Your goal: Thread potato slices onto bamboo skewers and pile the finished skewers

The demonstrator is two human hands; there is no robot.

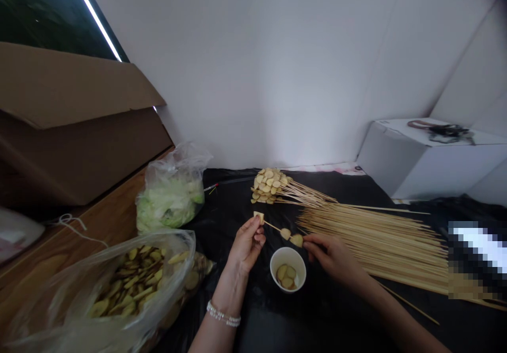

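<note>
My left hand (pixel 249 241) pinches a pale potato slice (pixel 259 216) at the left end of a thin wooden skewer (pixel 272 226). My right hand (pixel 330 255) is closed at the skewer's other end, its fingertips right beside a threaded potato slice (pixel 296 240). A smaller threaded slice (pixel 285 233) sits just left of that one, with bare stick between it and my left hand. Whether the right fingertips also touch the slice, I cannot tell. Below the skewer, a white paper cup (pixel 273 275) stands between my hands, with a few potato slices (pixel 285 276) inside.
Loose bare skewers (pixel 380 242) cover the right side. Behind them lies a bundle of threaded potato slices (pixel 271 181). On the left are an open bag of slices (pixel 137 282), a bag of pale green vegetable (pixel 170 200) and a cardboard box (pixel 79 147). A white box (pixel 412 163) stands back right.
</note>
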